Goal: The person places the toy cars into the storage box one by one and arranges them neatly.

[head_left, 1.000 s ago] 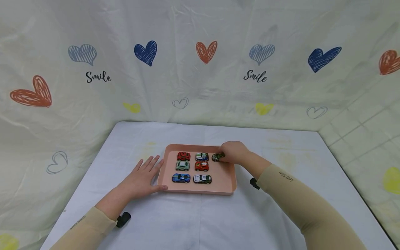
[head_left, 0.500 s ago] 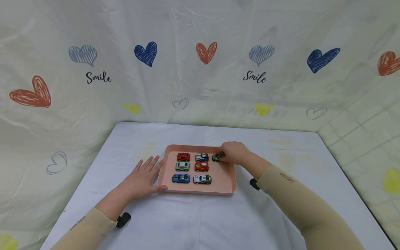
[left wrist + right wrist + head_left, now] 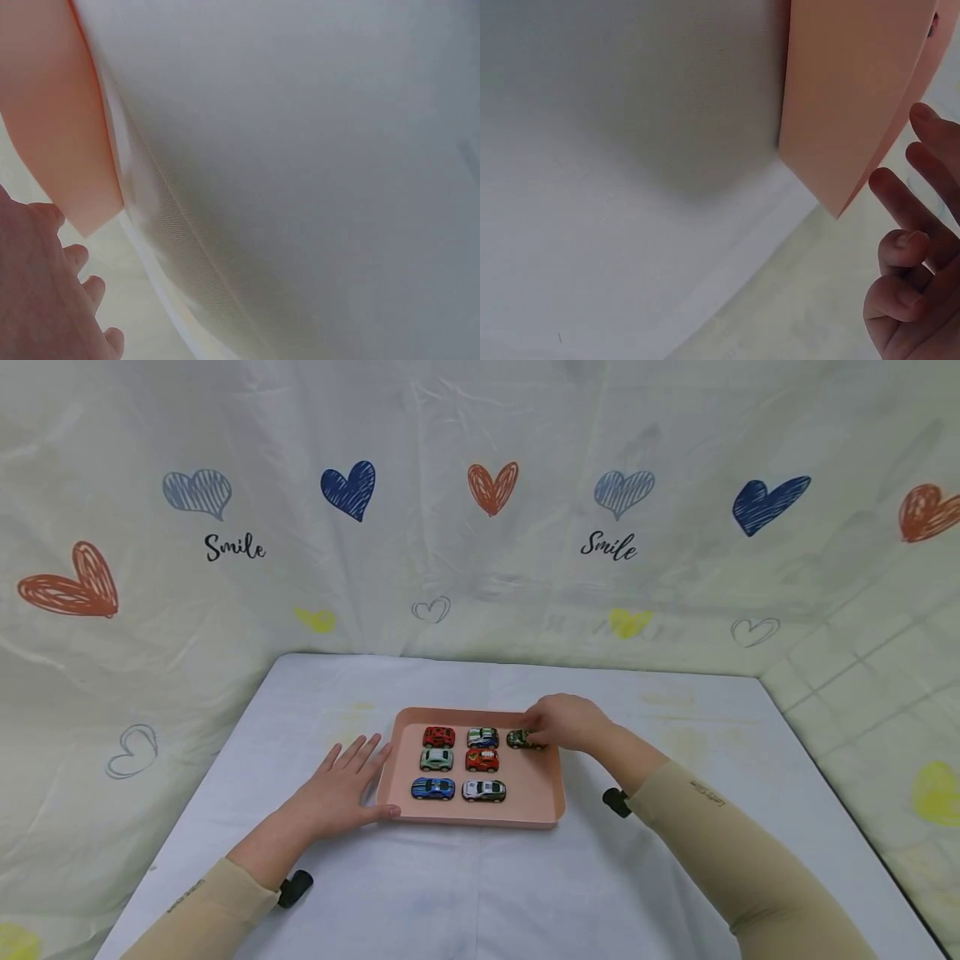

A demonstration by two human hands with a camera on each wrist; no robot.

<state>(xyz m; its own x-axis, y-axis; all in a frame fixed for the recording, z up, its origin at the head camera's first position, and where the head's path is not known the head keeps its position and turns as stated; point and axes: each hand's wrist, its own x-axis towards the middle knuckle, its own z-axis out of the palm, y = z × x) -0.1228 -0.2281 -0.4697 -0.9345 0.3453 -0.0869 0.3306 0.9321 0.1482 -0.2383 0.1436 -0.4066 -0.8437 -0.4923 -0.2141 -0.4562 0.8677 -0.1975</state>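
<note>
A shallow pink tray (image 3: 532, 795) lies on the table with several small toy cars in it. My left hand (image 3: 339, 793) rests at its left side, fingers spread and thumb at the near left corner. At the far right corner, my right hand (image 3: 572, 723) hovers over a dark green toy car (image 3: 519, 740), its fingertips overlapping the car's right end. The right wrist view shows those fingertips (image 3: 885, 181) by the tray wall with nothing between them. Left of that car sit a white-and-blue car (image 3: 482, 737) and a red car (image 3: 439, 737).
Nearer in the tray are a pale green car (image 3: 437, 760), another red car (image 3: 482, 761), a blue car (image 3: 432, 788) and a white-and-black car (image 3: 483, 791). A white cloth (image 3: 420, 893) covers the table. Behind it hangs a curtain (image 3: 420, 552) printed with hearts.
My right hand has lifted slightly and shifted off the dark green car, so more of the car shows. The left hand stays put.
</note>
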